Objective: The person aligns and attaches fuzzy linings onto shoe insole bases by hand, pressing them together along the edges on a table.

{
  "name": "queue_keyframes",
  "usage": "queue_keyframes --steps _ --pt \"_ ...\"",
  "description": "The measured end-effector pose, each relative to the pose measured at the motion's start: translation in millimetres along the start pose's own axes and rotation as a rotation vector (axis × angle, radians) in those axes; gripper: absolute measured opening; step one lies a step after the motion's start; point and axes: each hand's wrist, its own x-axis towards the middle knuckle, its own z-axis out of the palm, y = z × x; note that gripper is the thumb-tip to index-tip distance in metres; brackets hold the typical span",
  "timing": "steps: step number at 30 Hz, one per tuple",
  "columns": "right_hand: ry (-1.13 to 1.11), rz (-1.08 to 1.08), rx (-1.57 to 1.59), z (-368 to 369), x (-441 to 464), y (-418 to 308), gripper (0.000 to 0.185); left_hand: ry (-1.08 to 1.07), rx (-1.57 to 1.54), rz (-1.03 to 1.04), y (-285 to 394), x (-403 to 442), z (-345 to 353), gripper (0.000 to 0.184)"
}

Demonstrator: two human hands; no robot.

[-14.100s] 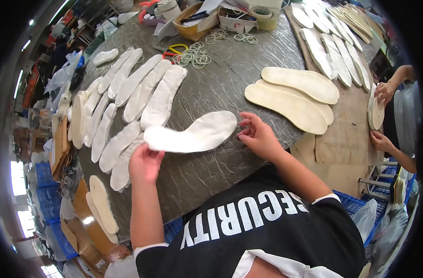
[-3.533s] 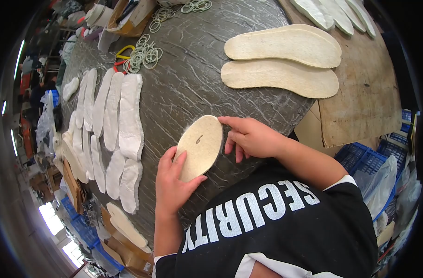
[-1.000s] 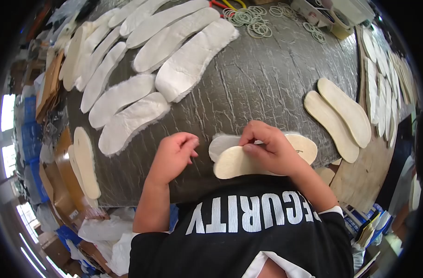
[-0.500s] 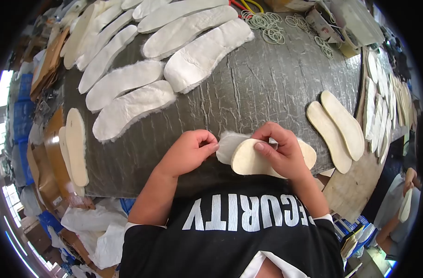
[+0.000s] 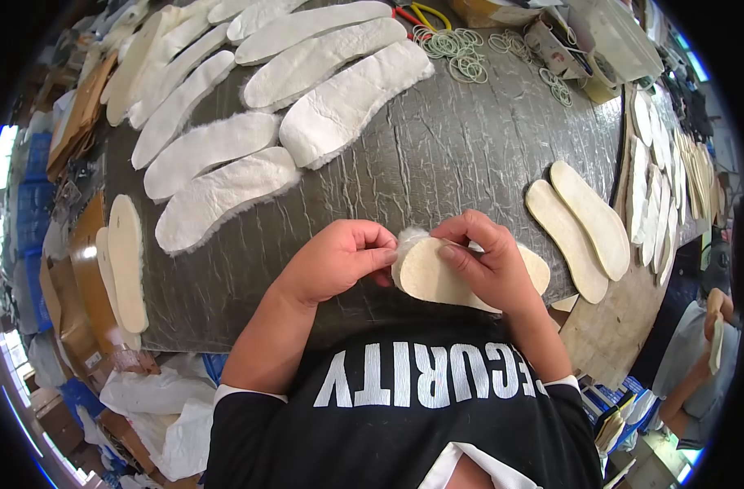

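My right hand (image 5: 490,257) grips a cream insole (image 5: 437,273) by its middle, thumb on the smooth face, above the near edge of the dark table. White furry lining (image 5: 412,235) shows at the insole's left end. Closed fingers of my left hand (image 5: 343,257) pinch the edge at that end; the fingertips are partly hidden. Two cream insoles (image 5: 593,218) lie together to the right. Up and to the left, several white fur-edged insole pieces (image 5: 229,196) are spread over the table.
The dark table (image 5: 437,155) has a wrinkled cover. Rubber bands (image 5: 468,57), pliers with red and yellow handles (image 5: 427,15) and a plastic bin (image 5: 616,37) stand at the back. More insoles (image 5: 127,261) lie at the left edge. Another person (image 5: 698,367) holds an insole at the right.
My left hand has moved right onto the insole's end and pinches it. The white lining that stuck out there is now mostly folded up against the insole.
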Motion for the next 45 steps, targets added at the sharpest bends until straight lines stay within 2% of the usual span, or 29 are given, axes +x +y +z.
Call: queue_keyframes --steps 13,19,26,35,38,40,41,43,45 --pt "-0.001 0.01 -0.013 -3.5 -1.8 1.1 0.017 -0.021 0.018 0.022 12.6 2.5 8.5 0.011" --pt "0.025 -0.073 -0.121 -3.4 -1.1 3.3 0.019 -0.066 0.099 0.024 13.2 6.6 4.9 0.01" --pt "0.078 -0.038 -0.176 -3.5 -1.5 -5.1 0.024 0.065 0.323 -0.012 36.0 2.8 22.2 0.008" --pt "0.142 -0.043 -0.246 -7.9 -8.6 -2.2 0.028 0.129 0.698 0.184 49.5 10.5 35.3 0.008" --pt "0.234 -0.077 -0.223 -1.9 -12.6 7.9 0.031 0.214 0.912 0.244 54.6 15.2 48.9 0.008" --pt "0.316 -0.07 -0.301 -5.6 -15.5 8.9 0.037 0.247 0.932 0.324 56.1 20.4 55.1 0.007" --pt "0.34 -0.044 -0.358 -8.3 -15.3 7.0 0.042 0.262 0.955 0.306 58.9 23.8 59.3 0.006" --pt "0.479 -0.155 -0.46 -17.7 -19.3 8.0 0.05 0.292 0.994 0.269 64.1 29.6 62.2 0.005" --pt "0.514 -0.068 -0.548 -35.6 -33.6 8.1 0.044 0.302 0.947 0.188 57.4 33.8 47.2 0.006"
